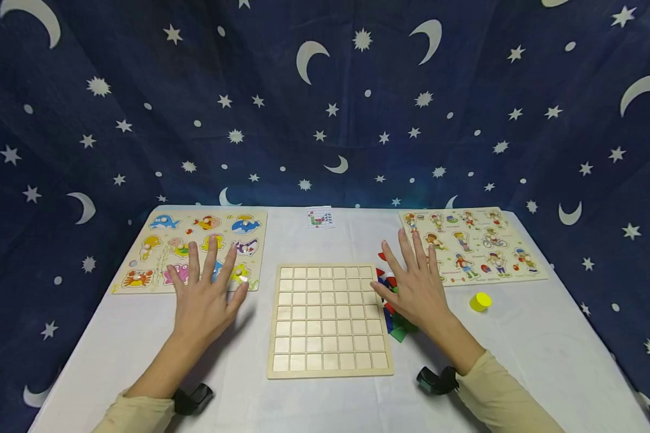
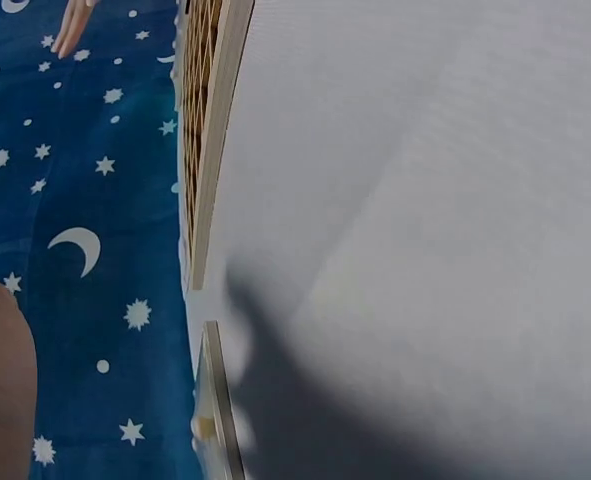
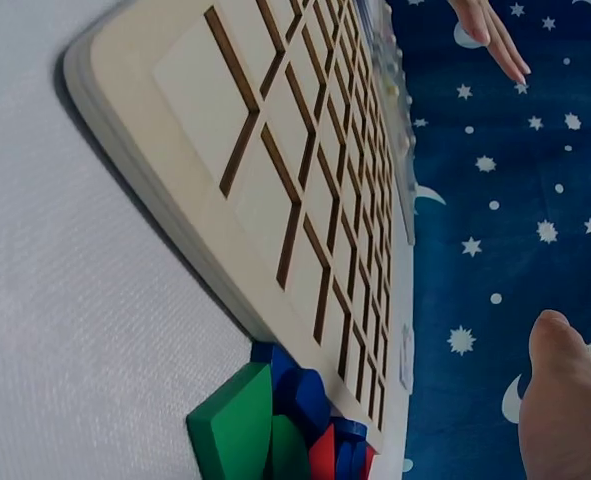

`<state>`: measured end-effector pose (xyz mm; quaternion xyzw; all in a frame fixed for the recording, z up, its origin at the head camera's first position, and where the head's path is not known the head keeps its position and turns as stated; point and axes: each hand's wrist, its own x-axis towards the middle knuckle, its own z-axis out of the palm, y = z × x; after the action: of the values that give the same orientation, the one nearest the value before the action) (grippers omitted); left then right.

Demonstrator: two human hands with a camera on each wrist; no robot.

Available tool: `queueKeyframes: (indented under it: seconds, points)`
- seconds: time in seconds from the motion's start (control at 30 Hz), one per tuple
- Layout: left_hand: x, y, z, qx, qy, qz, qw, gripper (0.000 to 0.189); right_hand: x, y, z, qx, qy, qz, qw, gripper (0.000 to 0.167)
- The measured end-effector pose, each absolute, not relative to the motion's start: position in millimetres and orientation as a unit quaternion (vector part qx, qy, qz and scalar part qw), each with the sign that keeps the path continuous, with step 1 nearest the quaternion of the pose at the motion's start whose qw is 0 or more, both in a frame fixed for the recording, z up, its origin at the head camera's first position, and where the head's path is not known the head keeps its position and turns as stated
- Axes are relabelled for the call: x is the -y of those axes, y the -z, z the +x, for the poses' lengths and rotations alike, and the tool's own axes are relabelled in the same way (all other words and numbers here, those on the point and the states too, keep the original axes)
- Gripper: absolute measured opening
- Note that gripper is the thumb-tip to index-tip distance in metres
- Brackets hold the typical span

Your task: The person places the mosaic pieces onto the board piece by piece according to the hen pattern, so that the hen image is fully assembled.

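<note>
Starry, moon-printed cloth (image 1: 346, 138) hangs behind a white desk (image 1: 330, 409). Fingers on both raised hands are spread: the left hand (image 1: 203, 304) by the sea-animal puzzle (image 1: 165, 239), the right hand (image 1: 419, 291) by coloured blocks (image 1: 398, 334). Between them lies the grid board (image 1: 330, 320); farther out, a picture card (image 1: 320, 217), a yellow cylinder (image 1: 481, 302), and a people puzzle (image 1: 476, 243) with print too small to read.

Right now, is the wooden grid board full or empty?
Empty: the grid board shows only bare squares; the colored blocks lie beside it.
</note>
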<state>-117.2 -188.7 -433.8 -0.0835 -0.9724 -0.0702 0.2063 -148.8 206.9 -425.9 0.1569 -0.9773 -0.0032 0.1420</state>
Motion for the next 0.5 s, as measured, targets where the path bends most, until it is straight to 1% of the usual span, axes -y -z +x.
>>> queueKeyframes:
  seconds: [0.13, 0.27, 0.37, 0.5]
  points:
    - [187.6, 434.1, -116.5, 0.972, 0.073, -0.087, 0.204, 0.071, -206.3, 427.2, -149.4, 0.977, 0.008, 0.154, 0.146, 0.089]
    - [186.5, 431.8, -117.5, 0.969, 0.071, -0.094, 0.215, 0.073, -204.8, 427.3, -149.5, 0.977, 0.008, 0.154, 0.149, 0.088]
    - [185.0, 430.1, -118.7, 0.968, 0.078, -0.1, 0.216, 0.072, -205.4, 425.1, -147.9, 0.979, -0.009, 0.154, 0.136, 0.088]
    - [179.3, 429.9, -115.6, 0.965, 0.129, -0.127, 0.188, 0.075, -212.0, 418.9, -144.1, 0.979, -0.103, 0.143, 0.104, 0.081]
